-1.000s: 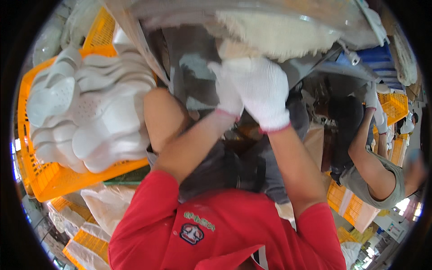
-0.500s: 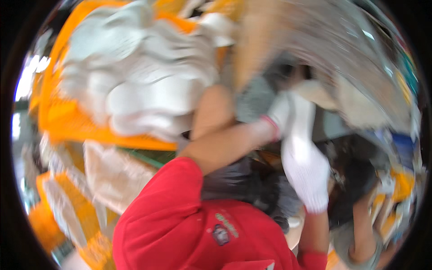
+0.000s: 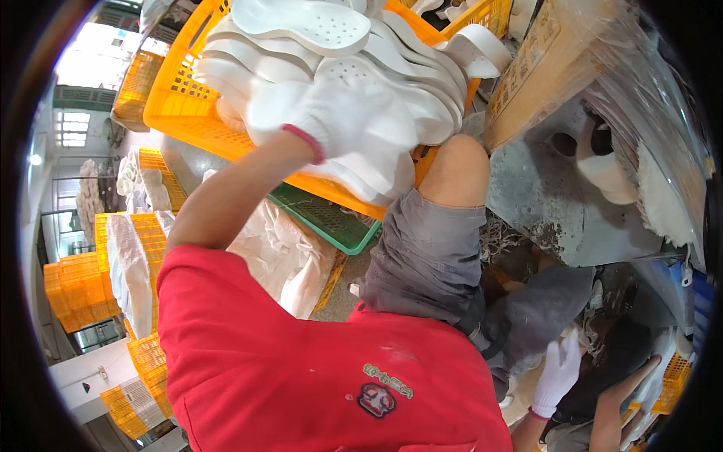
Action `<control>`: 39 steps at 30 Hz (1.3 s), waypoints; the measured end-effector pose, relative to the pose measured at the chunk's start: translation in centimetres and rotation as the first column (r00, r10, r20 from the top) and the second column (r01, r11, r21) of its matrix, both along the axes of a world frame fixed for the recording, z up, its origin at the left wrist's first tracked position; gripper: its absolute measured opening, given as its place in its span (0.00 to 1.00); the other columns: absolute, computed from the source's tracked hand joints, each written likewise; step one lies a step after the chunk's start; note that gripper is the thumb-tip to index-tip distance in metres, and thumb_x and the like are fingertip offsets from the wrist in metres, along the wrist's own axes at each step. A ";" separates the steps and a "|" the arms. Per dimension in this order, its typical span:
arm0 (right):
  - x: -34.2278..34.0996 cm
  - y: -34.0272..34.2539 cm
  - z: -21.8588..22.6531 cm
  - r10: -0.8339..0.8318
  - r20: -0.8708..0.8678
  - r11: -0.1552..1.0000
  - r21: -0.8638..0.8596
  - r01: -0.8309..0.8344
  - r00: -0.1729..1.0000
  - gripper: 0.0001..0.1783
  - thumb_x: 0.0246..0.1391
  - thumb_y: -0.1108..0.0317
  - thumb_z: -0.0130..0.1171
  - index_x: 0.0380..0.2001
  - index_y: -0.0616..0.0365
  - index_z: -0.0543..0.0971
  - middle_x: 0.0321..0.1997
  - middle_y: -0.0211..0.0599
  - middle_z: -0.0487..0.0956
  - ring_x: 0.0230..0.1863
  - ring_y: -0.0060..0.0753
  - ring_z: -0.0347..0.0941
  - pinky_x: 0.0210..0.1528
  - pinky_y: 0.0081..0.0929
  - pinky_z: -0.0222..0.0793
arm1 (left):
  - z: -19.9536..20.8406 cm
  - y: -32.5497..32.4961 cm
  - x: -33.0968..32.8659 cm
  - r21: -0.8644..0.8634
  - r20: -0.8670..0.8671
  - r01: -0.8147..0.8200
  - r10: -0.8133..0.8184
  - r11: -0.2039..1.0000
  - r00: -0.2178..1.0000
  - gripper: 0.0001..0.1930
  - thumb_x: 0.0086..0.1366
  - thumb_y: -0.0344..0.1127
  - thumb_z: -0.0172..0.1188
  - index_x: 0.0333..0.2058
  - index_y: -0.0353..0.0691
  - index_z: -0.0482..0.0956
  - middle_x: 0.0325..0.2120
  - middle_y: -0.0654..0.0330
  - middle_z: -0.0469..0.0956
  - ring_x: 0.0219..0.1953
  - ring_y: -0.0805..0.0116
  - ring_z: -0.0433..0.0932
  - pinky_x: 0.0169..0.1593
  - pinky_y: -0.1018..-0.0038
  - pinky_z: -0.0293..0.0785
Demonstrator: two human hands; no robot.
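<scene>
My left hand, in a white knit glove with a red cuff, reaches over a heap of white foam shoe soles in an orange plastic crate. Its fingers are smeared by motion and blend with the soles beneath, so any grip is hidden. The soles are foot-shaped, some dotted with small holes, and lie stacked on one another. Low on the right, beside my grey shorts, my right hand is gloved too. Its fingers are stretched apart, with nothing visible in them.
A grey metal machine surface with a round hole stands to the right, below a plastic-wrapped cardboard box. A green crate sits under the orange one. Another person's arm shows at lower right.
My left hand has left the machine side and swung left to the sole heap. My right hand, earlier near the machine with a long white piece, has dropped low. The view has turned.
</scene>
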State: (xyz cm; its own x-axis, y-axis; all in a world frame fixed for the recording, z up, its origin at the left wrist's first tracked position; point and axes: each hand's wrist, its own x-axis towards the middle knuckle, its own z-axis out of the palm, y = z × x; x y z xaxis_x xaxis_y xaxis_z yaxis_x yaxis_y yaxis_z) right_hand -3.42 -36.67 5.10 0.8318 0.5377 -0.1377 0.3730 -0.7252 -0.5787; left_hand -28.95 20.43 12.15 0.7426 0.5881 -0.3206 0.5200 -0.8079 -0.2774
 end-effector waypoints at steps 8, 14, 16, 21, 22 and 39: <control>-0.1 10.4 5.3 0.360 -0.490 0.911 0.370 -0.185 0.794 0.43 0.58 0.65 0.78 0.74 0.69 0.75 0.77 0.55 0.76 0.72 0.44 0.77 0.77 0.41 0.67 | 8.3 -13.5 7.2 -0.971 0.240 0.240 -0.010 -0.007 0.971 0.33 0.69 0.53 0.69 0.65 0.38 0.81 0.58 0.46 0.86 0.61 0.49 0.84 0.65 0.55 0.77; -0.4 4.9 8.1 -0.382 -0.102 0.863 0.316 0.394 0.919 0.22 0.71 0.72 0.59 0.63 0.75 0.79 0.64 0.51 0.85 0.60 0.39 0.82 0.65 0.33 0.77 | -6.7 -22.3 19.0 -0.840 0.541 0.251 0.703 0.482 0.462 0.53 0.61 0.64 0.77 0.75 0.34 0.68 0.67 0.39 0.78 0.71 0.48 0.77 0.70 0.58 0.75; -2.2 5.2 7.4 -0.371 -0.193 0.903 0.152 0.401 0.908 0.26 0.69 0.72 0.62 0.67 0.72 0.77 0.65 0.47 0.83 0.64 0.38 0.80 0.67 0.35 0.75 | -9.2 -24.9 22.6 -0.904 -0.239 0.112 0.704 -0.413 0.669 0.40 0.73 0.50 0.72 0.75 0.35 0.68 0.70 0.52 0.75 0.69 0.61 0.77 0.69 0.63 0.76; -3.6 9.7 6.2 -0.576 -0.267 0.635 0.450 0.628 0.773 0.33 0.67 0.69 0.65 0.72 0.68 0.72 0.65 0.49 0.83 0.64 0.43 0.80 0.68 0.39 0.74 | -12.4 -29.5 30.4 -0.599 -0.344 0.591 0.840 -0.541 0.420 0.18 0.78 0.34 0.62 0.62 0.33 0.81 0.61 0.59 0.82 0.62 0.65 0.80 0.66 0.67 0.77; -2.5 10.6 6.1 -0.556 -0.163 0.694 0.448 0.563 0.815 0.34 0.66 0.70 0.65 0.73 0.66 0.72 0.65 0.49 0.84 0.63 0.47 0.82 0.68 0.39 0.75 | -13.3 -29.2 31.9 -0.563 -0.262 0.685 0.886 -0.462 0.382 0.17 0.77 0.32 0.61 0.60 0.33 0.82 0.60 0.59 0.82 0.62 0.65 0.80 0.67 0.66 0.77; 18.3 22.7 0.5 -0.177 0.059 0.938 0.313 0.151 0.982 0.19 0.69 0.59 0.56 0.35 0.62 0.89 0.38 0.61 0.88 0.45 0.67 0.86 0.51 0.53 0.84 | -5.3 -15.8 27.0 -0.730 0.197 -0.218 0.505 0.648 0.841 0.48 0.59 0.69 0.74 0.66 0.34 0.79 0.56 0.42 0.86 0.58 0.48 0.86 0.64 0.62 0.79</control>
State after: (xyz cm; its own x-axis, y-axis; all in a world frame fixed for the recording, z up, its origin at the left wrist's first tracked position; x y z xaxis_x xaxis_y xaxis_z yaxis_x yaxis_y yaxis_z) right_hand 14.84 -13.98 5.55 0.9134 0.3978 0.0868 0.3214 -0.5735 -0.7535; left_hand -1.98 4.58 6.86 0.6549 0.5729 -0.4928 0.7509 -0.4195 0.5101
